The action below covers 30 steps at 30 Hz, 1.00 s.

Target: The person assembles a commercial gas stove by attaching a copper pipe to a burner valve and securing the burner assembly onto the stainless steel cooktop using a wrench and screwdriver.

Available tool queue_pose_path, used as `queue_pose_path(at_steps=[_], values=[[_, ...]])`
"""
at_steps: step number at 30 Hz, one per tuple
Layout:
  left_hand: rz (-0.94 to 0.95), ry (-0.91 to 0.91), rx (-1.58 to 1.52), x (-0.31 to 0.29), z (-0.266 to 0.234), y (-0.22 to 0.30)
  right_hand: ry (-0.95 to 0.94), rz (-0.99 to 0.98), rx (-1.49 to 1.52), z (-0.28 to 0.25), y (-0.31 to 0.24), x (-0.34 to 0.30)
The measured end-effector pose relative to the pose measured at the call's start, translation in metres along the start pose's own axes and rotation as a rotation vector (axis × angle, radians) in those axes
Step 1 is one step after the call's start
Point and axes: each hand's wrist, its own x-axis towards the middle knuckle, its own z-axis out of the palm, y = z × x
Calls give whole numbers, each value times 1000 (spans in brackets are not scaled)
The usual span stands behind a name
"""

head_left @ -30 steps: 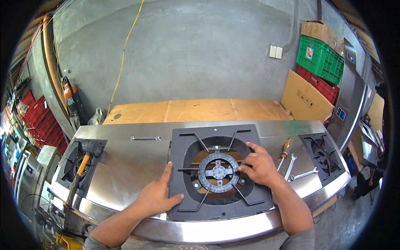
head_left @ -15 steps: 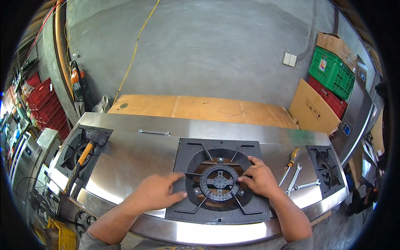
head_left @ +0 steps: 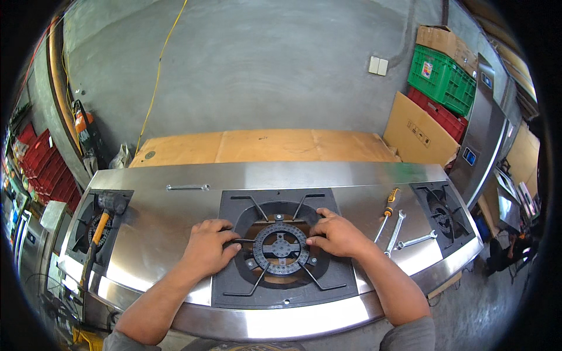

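A black square cast-iron stove grate (head_left: 231, 292) sits on the steel stove top, its raised prongs around a round opening. Inside the opening is a dark ring burner (head_left: 281, 248) with small holes and a cross-shaped centre. At the grate's left side, my left hand (head_left: 209, 248) has its fingers curled and its thumb just below a prong, closed on it. My right hand (head_left: 339, 235) grips the grate's right side, thumb toward the burner and index finger reaching farther back; its other fingertips are partly hidden.
Right of the grate lie a yellow-handled screwdriver (head_left: 392, 202) and two wrenches, one a spanner (head_left: 397, 231). Another wrench (head_left: 187, 187) lies at the back left. A mallet (head_left: 100, 228) rests across the left burner. A smaller burner (head_left: 443, 216) is at the right; crates (head_left: 442, 79) stand beyond.
My left hand has moved from an open pose, thumb spread over the plate, to curled fingers at the grate's left prong. My right hand keeps its place. The whole view has shifted.
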Motion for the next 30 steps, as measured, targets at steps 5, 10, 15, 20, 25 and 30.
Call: queue_pose_path(at_steps=[5, 10, 15, 20, 25, 30], values=[[-17, 4, -77, -3, -3, -1, 191, -61, 87, -6, -3, -6], [-44, 15, -123, -5, 0, -6, 398, 106, -67, -35, 24, -20], [24, 53, -169, -4, -3, 7, 814, 458, -55, -81, 50, -78], [166, 131, -290, -24, -20, 23, 903, 697, -110, -54, 73, -155], [143, 36, -449, -34, -30, 49, 735, 634, -226, -11, 78, -221], [300, -26, -306, -10, -46, 103, 739, 527, -217, -8, 73, -210]])
